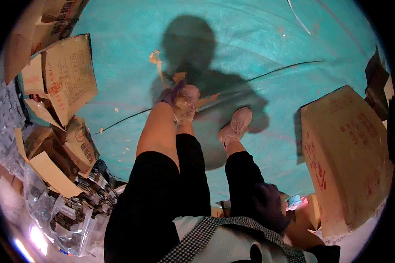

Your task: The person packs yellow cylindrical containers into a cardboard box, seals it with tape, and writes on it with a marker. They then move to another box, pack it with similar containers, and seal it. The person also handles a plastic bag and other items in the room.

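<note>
My left hand (170, 95), in a dark purple glove, reaches down in front of my left shoe. Its fingers are closed on a crumpled strip of clear packing tape (186, 109) with torn brown cardboard bits stuck to it. One tail of the tape runs up to a brown scrap (154, 57) on the green floor sheet. Beside my right thigh is my right hand (271, 206), also gloved, with its fingers loosely apart and nothing visible in them. Its underside is hidden.
A large closed carton (344, 162) stands at the right. On the left are a tilted carton (68, 76), an open carton (52, 173), and a pile of small dark items (90, 197) with clear plastic wrap (85, 236). Green sheeting (276, 39) covers the floor, creased by a dark line.
</note>
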